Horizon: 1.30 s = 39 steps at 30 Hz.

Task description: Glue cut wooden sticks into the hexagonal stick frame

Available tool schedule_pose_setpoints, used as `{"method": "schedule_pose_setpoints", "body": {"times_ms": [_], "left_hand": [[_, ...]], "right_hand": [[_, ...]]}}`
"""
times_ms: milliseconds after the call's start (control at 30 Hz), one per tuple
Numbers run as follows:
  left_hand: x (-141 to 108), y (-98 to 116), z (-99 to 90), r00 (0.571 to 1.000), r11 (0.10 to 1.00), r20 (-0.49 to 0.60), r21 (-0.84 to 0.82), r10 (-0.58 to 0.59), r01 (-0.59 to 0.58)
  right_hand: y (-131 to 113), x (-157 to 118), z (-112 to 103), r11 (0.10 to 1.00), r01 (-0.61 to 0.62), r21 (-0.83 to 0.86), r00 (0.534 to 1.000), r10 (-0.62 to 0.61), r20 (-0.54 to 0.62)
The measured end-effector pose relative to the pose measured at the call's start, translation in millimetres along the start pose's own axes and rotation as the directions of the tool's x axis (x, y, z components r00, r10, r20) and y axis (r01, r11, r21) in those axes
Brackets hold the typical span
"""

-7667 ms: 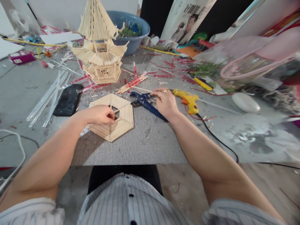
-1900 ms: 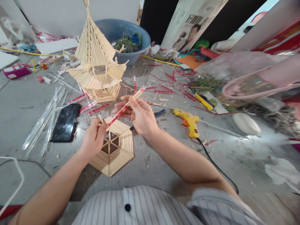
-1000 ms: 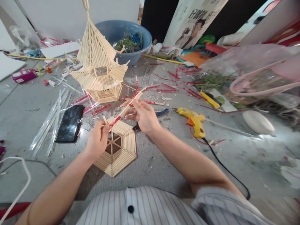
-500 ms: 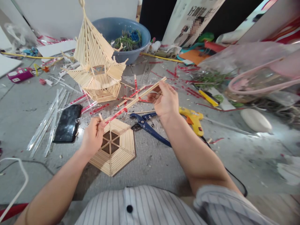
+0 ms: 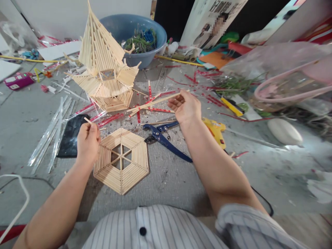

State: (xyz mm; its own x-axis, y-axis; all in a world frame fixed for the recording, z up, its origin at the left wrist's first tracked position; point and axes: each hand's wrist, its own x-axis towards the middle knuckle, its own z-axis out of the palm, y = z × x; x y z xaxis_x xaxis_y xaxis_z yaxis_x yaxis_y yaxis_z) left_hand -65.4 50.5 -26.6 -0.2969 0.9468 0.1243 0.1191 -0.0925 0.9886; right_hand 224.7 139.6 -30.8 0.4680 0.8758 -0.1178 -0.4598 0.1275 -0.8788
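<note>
My left hand [image 5: 88, 141] pinches a short thin wooden stick [image 5: 87, 120] beside the dark phone [image 5: 69, 136]. Farther right, my right hand [image 5: 186, 105] has its fingers closed on the end of long wooden sticks [image 5: 160, 100], which slant down to the left over red-wrapped pieces. A flat hexagonal panel of sticks [image 5: 137, 155] with spokes across its open centre lies between my forearms. Behind it stands a pointed stick pavilion [image 5: 100, 45] with flared eaves. Dark blue cutters [image 5: 168, 143] lie beneath my right wrist, and a yellow glue gun [image 5: 215, 133] is partly behind that forearm.
A blue basin [image 5: 147, 61] with green and blue strands sits at the back. Clear plastic strips [image 5: 50, 133] lie at left, near a purple box [image 5: 19, 81]. To the right are a yellow utility knife [image 5: 231, 106], a pink-rimmed container [image 5: 290, 74] and a white oval object [image 5: 284, 131].
My left hand has moved left, away from the panel and the red-wrapped strip, keeping a short stick. My right hand has shifted slightly right and lower, and its sticks lie flatter.
</note>
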Motion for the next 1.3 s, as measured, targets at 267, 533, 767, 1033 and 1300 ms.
{"method": "schedule_pose_setpoints", "body": {"times_ms": [267,533,767,1033,1300], "left_hand": [[4,13,4.1,0.961,0.959,-0.151,-0.200,-0.231,0.199],[8,14,1.0,0.938,0.938,-0.179,-0.241,-0.297,0.251],[10,9,-0.5,0.937,0.945,-0.194,-0.215,-0.290,0.248],[9,6,1.6,0.944,0.961,-0.209,-0.164,-0.256,0.224],[15,-16,-3.5,0.962,0.998,-0.267,0.010,-0.059,0.064]], "right_hand": [[-4,2,-4,0.998,-0.067,0.006,0.998,0.067,-0.008],[-5,8,-8,0.998,-0.032,0.054,0.999,0.033,-0.028],[-10,24,-20,0.992,0.100,0.073,0.994,-0.097,-0.050],[-18,7,-10,1.000,0.022,0.002,1.000,-0.022,-0.011],[0,3,-2,0.992,-0.099,-0.076,0.993,0.103,0.051]]}}
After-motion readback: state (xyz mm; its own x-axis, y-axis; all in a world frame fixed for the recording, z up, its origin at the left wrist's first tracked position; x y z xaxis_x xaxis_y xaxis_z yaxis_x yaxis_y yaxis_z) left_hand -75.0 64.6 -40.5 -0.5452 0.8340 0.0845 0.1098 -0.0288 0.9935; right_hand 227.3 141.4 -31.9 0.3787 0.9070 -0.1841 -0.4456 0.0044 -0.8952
